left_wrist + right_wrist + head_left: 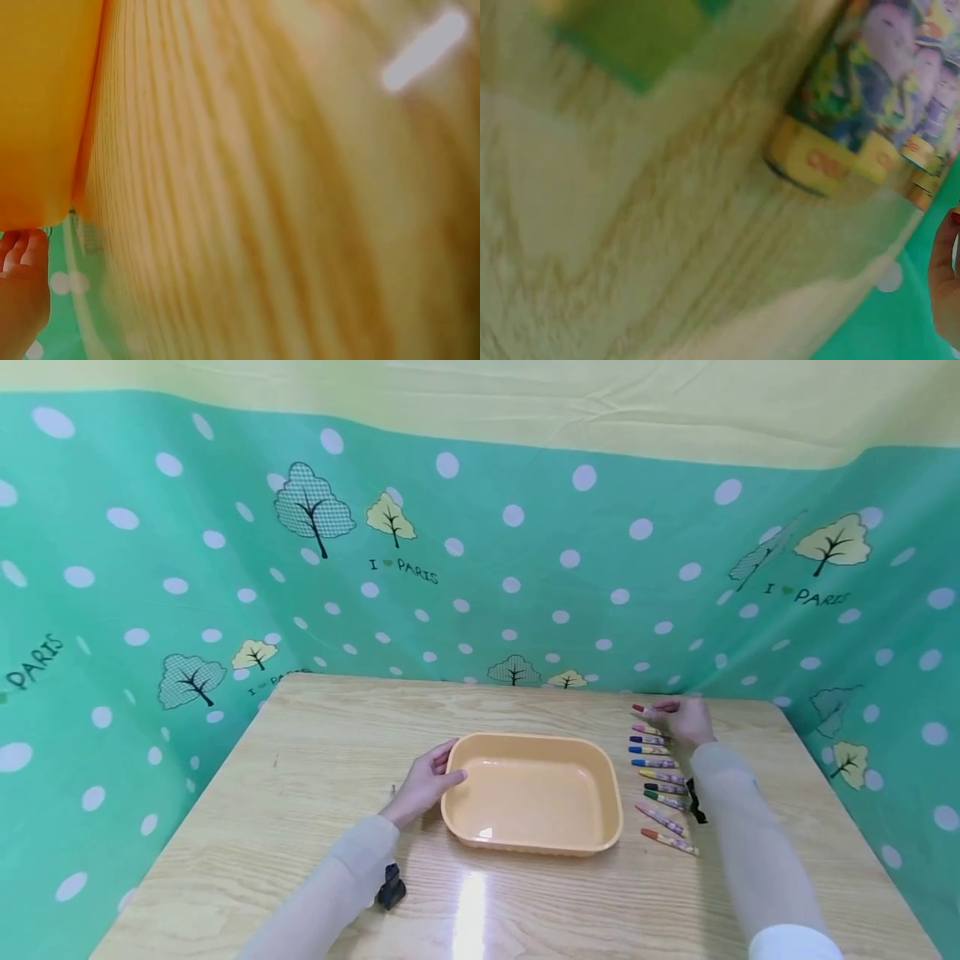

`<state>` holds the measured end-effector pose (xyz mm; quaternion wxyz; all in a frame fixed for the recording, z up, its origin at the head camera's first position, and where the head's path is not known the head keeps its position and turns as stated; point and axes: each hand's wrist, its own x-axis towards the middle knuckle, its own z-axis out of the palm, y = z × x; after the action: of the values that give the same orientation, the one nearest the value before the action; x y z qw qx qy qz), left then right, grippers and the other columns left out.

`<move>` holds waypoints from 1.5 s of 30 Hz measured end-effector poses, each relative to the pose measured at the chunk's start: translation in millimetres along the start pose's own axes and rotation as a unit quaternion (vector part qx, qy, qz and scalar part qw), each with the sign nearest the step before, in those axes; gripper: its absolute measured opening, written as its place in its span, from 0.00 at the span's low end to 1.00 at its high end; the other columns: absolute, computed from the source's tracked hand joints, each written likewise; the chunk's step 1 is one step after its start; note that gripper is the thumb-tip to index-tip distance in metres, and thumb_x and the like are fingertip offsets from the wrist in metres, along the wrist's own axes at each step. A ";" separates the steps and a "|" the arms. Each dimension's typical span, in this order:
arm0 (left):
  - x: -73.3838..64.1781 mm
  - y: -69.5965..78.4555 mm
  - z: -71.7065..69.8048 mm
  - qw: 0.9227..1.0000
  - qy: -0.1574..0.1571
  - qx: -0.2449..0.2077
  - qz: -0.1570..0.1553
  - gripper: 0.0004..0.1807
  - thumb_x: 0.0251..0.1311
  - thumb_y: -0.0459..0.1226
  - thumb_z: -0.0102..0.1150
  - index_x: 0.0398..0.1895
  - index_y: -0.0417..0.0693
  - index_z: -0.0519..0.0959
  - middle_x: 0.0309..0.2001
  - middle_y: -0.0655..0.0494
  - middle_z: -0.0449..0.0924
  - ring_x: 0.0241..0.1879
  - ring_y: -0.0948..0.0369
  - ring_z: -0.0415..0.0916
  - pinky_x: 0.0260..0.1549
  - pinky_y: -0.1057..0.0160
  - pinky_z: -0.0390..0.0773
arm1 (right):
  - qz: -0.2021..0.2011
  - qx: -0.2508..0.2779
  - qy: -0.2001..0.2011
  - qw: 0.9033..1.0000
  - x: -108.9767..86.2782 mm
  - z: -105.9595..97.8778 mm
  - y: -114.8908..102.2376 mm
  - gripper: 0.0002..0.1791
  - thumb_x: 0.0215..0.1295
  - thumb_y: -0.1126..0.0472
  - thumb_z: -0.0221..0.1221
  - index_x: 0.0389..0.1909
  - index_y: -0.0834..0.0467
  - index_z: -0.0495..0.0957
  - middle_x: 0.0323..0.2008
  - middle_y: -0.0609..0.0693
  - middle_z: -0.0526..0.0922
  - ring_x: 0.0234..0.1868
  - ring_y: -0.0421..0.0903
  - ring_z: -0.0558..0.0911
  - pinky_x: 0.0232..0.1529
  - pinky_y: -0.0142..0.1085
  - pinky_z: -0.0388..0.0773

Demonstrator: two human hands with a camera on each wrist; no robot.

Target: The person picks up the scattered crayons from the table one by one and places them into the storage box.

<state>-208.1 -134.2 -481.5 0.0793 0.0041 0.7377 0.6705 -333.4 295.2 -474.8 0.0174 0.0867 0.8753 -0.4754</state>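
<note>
A peach-coloured plastic basin (532, 797) with rounded corners stands on the table. My left hand (422, 787) grips its left rim, thumb over the edge and fingers along the outside; in the left wrist view those fingertips meet the basin's wall (45, 105). At the far right, my right hand (692, 723) pinches a red-capped felt-tip pen (639, 708) at the top of a column of pens. Below it lie pens with pink, blue, yellow (660, 776), green and orange caps (667, 841). Printed pen barrels (855, 90) appear close up in the right wrist view.
The wooden table (322, 760) runs back to a green dotted curtain (510, 552) on three sides. A black strap piece (391, 887) sits at the left wrist, another (697, 802) at the right wrist beside the pens.
</note>
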 end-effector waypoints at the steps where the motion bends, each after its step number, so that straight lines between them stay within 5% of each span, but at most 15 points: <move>1: -0.3 -0.1 0.7 1.000 0.001 0.002 -0.002 0.33 0.54 0.26 0.56 0.66 0.39 0.60 0.63 0.38 0.64 0.59 0.46 0.68 0.52 0.60 0.78 | -0.002 -0.002 -0.006 1.000 -3.2 -2.1 -2.4 0.18 0.57 0.61 0.61 0.47 0.65 0.75 0.45 0.61 0.78 0.41 0.50 0.77 0.37 0.35 0.81; 5: -1.5 2.3 0.8 1.000 -0.004 0.002 -0.002 0.33 0.55 0.27 0.56 0.66 0.39 0.59 0.63 0.37 0.63 0.59 0.45 0.68 0.51 0.60 0.78 | -0.040 -0.052 -0.023 0.998 -16.0 -11.6 -15.2 0.18 0.61 0.58 0.58 0.50 0.64 0.74 0.49 0.63 0.77 0.49 0.57 0.75 0.49 0.46 0.78; 7: -3.0 4.7 0.5 1.000 -0.006 0.004 -0.006 0.34 0.54 0.27 0.56 0.66 0.39 0.59 0.63 0.38 0.63 0.58 0.45 0.68 0.51 0.60 0.78 | -0.077 -0.089 -0.015 0.993 -13.5 -13.8 -11.9 0.20 0.62 0.51 0.56 0.48 0.61 0.76 0.46 0.61 0.79 0.47 0.55 0.77 0.46 0.43 0.80; 13: -5.2 10.0 0.8 1.000 -0.010 0.008 -0.015 0.34 0.54 0.27 0.56 0.66 0.40 0.60 0.63 0.38 0.64 0.59 0.46 0.68 0.51 0.60 0.78 | -0.108 -0.102 -0.011 0.989 -27.7 -15.5 -26.4 0.23 0.59 0.44 0.56 0.46 0.57 0.79 0.44 0.57 0.82 0.43 0.50 0.80 0.39 0.45 0.82; 18: -12.3 30.2 -1.2 1.000 -0.013 0.020 -0.020 0.34 0.55 0.27 0.55 0.66 0.37 0.58 0.63 0.36 0.63 0.59 0.45 0.67 0.52 0.60 0.77 | -0.129 -0.097 -0.026 0.987 -57.8 -10.3 -65.6 0.18 0.62 0.53 0.56 0.47 0.60 0.78 0.46 0.60 0.81 0.46 0.55 0.79 0.43 0.41 0.83; 25: -7.3 23.3 -2.9 1.000 -0.006 0.020 -0.023 0.35 0.54 0.28 0.56 0.67 0.39 0.58 0.63 0.36 0.63 0.58 0.45 0.68 0.52 0.60 0.78 | -0.175 -0.031 -0.038 0.983 -79.5 16.3 -85.3 0.14 0.58 0.57 0.61 0.42 0.61 0.81 0.41 0.59 0.83 0.36 0.43 0.83 0.31 0.24 0.81; 29: -2.1 10.5 0.4 1.000 -0.001 0.017 -0.012 0.35 0.55 0.26 0.55 0.67 0.41 0.57 0.64 0.40 0.62 0.60 0.47 0.67 0.53 0.62 0.76 | -0.183 -0.008 -0.064 0.981 -90.0 35.5 -90.7 0.14 0.55 0.57 0.63 0.41 0.59 0.83 0.40 0.56 0.84 0.34 0.36 0.82 0.32 0.28 0.83; 35: 0.3 4.2 3.7 1.000 0.011 0.022 0.011 0.36 0.54 0.25 0.55 0.68 0.42 0.57 0.66 0.42 0.61 0.61 0.48 0.66 0.54 0.61 0.75 | -0.173 0.018 -0.100 0.980 -97.1 68.1 -96.0 0.13 0.52 0.58 0.65 0.40 0.58 0.83 0.41 0.55 0.84 0.39 0.44 0.83 0.40 0.40 0.84; 45: -0.6 1.4 2.7 1.000 0.010 0.017 0.022 0.35 0.55 0.25 0.54 0.67 0.42 0.58 0.65 0.41 0.61 0.60 0.46 0.66 0.53 0.60 0.76 | -0.184 0.040 -0.160 0.969 -101.6 118.9 -99.2 0.09 0.52 0.62 0.64 0.36 0.55 0.84 0.38 0.52 0.85 0.39 0.44 0.83 0.39 0.33 0.84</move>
<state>-207.3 -131.5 -480.3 0.0567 0.0152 0.7496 0.6593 -256.3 129.3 -446.2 0.0656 -0.1522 0.8426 -0.5124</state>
